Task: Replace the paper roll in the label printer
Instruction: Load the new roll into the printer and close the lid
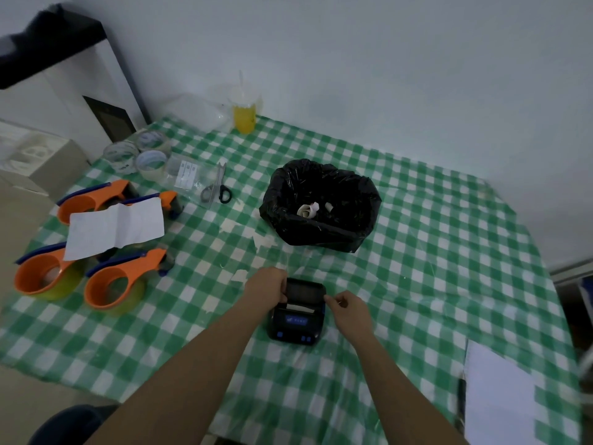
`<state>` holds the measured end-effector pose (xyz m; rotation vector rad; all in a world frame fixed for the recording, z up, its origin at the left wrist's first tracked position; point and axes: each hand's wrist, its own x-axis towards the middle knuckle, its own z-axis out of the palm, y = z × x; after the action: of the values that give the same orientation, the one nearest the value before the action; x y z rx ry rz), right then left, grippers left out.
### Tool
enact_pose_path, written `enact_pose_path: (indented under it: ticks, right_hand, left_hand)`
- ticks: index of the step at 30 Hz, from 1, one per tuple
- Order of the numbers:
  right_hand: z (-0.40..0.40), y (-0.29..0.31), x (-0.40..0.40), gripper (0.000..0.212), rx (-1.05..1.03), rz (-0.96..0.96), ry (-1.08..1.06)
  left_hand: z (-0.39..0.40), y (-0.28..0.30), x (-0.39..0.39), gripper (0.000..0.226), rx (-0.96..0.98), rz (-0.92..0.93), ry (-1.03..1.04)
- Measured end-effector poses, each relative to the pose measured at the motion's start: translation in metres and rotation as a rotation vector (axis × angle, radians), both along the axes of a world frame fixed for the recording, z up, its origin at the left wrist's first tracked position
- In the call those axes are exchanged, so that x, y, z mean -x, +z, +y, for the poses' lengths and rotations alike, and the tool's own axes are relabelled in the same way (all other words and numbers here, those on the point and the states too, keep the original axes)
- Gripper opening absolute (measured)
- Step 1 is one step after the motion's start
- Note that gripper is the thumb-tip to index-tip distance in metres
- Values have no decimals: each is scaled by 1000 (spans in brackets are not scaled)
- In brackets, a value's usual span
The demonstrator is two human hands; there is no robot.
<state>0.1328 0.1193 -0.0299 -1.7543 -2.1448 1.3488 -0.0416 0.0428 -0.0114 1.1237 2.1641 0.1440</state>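
Both forearms reach to label printer [296, 311] at near-middle of checked tablecloth [417, 252]. Left hand [266, 285] grips raised lid's left edge; right hand [348, 308] pinched at right edge, holding nothing separate. White paper roll [300, 307] visible inside. Likely closing stage; next: press lid down evenly.

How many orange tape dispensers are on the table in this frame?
4, all at the table's left: two at the back, and, partly under a white paper sheet; two nearer the person, and. The sheet might hide more.
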Motion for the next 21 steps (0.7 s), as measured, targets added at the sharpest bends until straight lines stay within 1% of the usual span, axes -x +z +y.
enact_pose_path:
  ticks: [5, 11, 13, 16, 19, 21]
  right_hand:
    - [0, -1, 0, 34, 3, -12, 7]
    - [0, -1, 5, 41, -32, -37, 40]
    - [0, -1, 6, 42, -39, -35, 34]
    - [-2, 0, 7, 33, -22, -44, 48]
    - [-4, 3, 6, 27, -17, -38, 43]
    - [-4, 3, 5, 27, -7, -12, 19]
  left_hand:
    - [13, 1, -2, 38, 157, 140, -78]
    - [20, 1, -7, 35, 210, 197, -99]
    - [20, 1, -6, 36, 217, 193, -102]
    - [18, 3, -4, 39, 232, 157, -80]
    - [17, 6, -8, 37, 213, 197, -104]
    - [14, 6, -11, 35, 183, 214, -109]
